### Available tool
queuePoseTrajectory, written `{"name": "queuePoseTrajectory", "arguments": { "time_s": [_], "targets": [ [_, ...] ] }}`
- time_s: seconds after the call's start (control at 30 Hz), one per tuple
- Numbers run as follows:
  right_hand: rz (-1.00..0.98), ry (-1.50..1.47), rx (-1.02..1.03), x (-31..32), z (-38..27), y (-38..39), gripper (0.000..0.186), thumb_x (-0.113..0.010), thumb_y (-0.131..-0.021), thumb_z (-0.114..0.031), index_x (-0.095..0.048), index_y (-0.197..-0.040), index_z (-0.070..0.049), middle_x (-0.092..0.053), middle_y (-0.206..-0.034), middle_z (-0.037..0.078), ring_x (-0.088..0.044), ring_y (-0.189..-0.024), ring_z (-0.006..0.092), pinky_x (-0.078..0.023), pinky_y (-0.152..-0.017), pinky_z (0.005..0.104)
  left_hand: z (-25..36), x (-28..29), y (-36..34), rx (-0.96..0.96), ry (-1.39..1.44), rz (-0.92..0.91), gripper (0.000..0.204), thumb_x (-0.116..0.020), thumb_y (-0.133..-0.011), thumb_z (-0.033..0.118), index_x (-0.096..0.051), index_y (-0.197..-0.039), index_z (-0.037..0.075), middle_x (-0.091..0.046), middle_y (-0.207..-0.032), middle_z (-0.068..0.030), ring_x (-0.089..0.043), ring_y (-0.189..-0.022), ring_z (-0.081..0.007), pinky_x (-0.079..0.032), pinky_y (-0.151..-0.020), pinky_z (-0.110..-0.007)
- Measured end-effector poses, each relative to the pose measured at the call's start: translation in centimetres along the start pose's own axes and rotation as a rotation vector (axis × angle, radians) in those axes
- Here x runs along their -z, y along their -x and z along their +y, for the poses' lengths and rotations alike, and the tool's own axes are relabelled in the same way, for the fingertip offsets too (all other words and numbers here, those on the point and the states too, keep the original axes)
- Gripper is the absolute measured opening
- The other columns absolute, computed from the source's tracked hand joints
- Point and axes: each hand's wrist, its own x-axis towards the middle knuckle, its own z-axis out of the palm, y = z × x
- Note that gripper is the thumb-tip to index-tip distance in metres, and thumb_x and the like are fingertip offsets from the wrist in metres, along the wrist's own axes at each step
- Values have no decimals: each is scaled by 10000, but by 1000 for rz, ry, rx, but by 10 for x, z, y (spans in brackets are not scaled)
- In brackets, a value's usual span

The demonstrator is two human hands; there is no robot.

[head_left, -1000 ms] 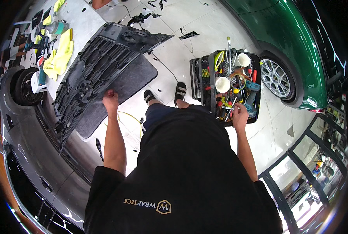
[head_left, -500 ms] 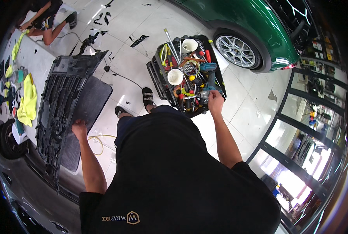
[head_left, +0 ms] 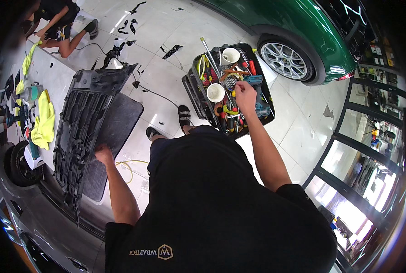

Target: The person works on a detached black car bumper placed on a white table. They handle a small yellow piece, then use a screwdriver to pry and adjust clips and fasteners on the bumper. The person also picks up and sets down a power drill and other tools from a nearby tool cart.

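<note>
At one o'clock, the black tool crate [head_left: 198,102] lies under my right hand [head_left: 245,96], the nearer one, its long axis running eleven to five. That hand is curled; whether it holds anything, I can't tell. At nine, my left hand [head_left: 104,154] curls beside the car grille [head_left: 86,107], grip hidden. White tiled floor [head_left: 159,75] surrounds us; a green car [head_left: 319,51] stands at two.

On my feed I see a matt plastic grille [head_left: 86,113], glossy car [head_left: 298,22], rumpled cloth [head_left: 43,120] near the edge of the smooth table [head_left: 57,84].
</note>
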Motion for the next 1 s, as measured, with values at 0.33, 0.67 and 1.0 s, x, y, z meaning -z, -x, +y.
{"name": "queuePoseTrajectory", "arguments": {
  "time_s": [0.33, 0.67, 1.0],
  "targets": [
    [-196, 167, 17, -13, -18, -50, 209, -658, -917, -186, -771, -1007, -35, -763, -943, 212, -738, -914, 396, -578, -833, 465, 56, 0, 35, 168, 682, 54, 63, -640, -887, -55, -677, -935, -73, -717, -887, -149, -727, -736, -239, -641, -679, -346],
    [-2, 131, -88, 28, 34, -52, 222, -710, -903, -193, -791, -1016, -20, -775, -885, 163, -750, -825, 275, -588, -772, 386, 42, 2, 33, 75, 516, 20, 99, -646, -873, -16, -689, -957, -47, -684, -754, -125, -670, -644, -190, -526, -545, -313],
    [97, 63, -289, 119, 83, 15, 220, -661, -930, -157, -765, -1023, 13, -748, -810, 101, -693, -662, 152, -564, -622, 309, 22, 7, 20, -97, -87, 110, 319, -695, -822, 91, -789, -1091, -52, -775, -865, -148, -698, -698, -208, -564, -655, -376]
  ]
}}
